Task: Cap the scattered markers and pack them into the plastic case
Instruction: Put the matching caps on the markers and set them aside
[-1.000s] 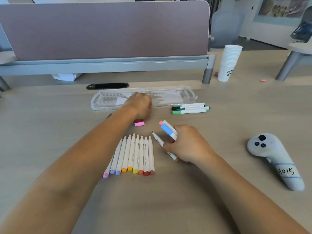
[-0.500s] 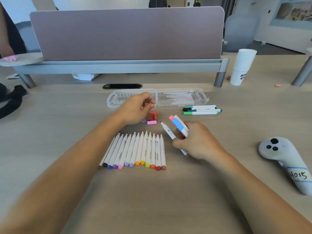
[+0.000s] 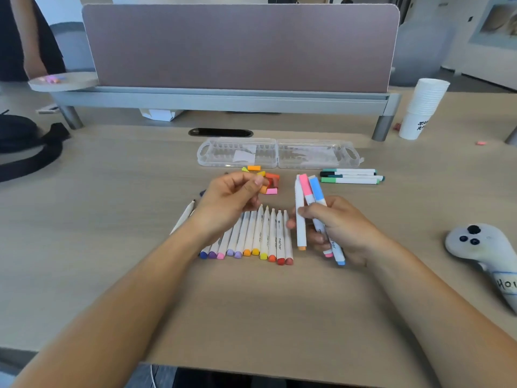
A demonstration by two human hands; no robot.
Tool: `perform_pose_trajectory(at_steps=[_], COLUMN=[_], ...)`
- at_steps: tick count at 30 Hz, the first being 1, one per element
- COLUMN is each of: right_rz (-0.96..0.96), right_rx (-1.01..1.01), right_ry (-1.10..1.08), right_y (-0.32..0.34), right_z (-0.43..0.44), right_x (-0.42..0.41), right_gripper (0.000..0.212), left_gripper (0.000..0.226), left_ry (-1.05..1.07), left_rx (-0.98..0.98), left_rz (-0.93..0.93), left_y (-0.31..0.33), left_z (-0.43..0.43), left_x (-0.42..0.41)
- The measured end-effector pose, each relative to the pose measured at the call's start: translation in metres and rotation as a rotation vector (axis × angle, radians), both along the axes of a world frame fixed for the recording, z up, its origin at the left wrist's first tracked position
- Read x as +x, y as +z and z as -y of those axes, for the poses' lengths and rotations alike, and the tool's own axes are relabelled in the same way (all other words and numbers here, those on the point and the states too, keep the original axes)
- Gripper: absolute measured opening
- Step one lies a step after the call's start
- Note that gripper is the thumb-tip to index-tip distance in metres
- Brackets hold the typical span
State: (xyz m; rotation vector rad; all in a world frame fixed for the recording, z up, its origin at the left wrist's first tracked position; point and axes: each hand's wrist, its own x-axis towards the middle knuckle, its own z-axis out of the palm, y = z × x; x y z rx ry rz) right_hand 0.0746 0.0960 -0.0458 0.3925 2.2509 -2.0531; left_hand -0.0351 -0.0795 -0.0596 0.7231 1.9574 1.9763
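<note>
My right hand [image 3: 340, 226] grips three markers upright: an uncapped white one with an orange end [image 3: 300, 219], a pink-capped one [image 3: 306, 189] and a blue-capped one [image 3: 317, 190]. My left hand [image 3: 229, 203] pinches a small orange cap [image 3: 263, 189] just left of them. A row of several uncapped markers [image 3: 260, 236] lies on the desk under my hands. Loose caps [image 3: 265, 177] in orange, yellow, red and pink sit behind my left hand. The clear plastic case [image 3: 279, 153] lies open at the back. Three capped green and black markers [image 3: 351, 175] lie right of the caps.
One loose uncapped marker [image 3: 183, 217] lies left of my left wrist. A grey controller [image 3: 481, 247] rests at the right. A stack of white paper cups [image 3: 422, 107] stands at the back right. A black strap [image 3: 28, 147] lies at far left, a desk divider [image 3: 240, 49] behind.
My left hand drew back from the cap pile with an orange cap pinched. My right hand tipped its markers more upright. The camera view shifted left and closer.
</note>
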Motion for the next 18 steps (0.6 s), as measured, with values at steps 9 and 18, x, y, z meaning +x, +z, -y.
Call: perform_pose_trajectory(at_steps=[9, 18], right_rz=[0.022, 0.009], right_rx=[-0.091, -0.111], right_ry=[0.048, 0.108], right_y=[-0.0059, -0.0064], right_z=[-0.0056, -0.0039], right_x=[-0.0002, 0.0012], right_gripper=[0.022, 0.027], left_gripper=[0.025, 0.026], left_ry=[0.031, 0.055], left_rx=[0.202, 0.162], left_rz=[0.233, 0.195], left_y=[0.0015, -0.0006], left_z=[0.0041, -0.0001], left_x=[-0.003, 0.0025])
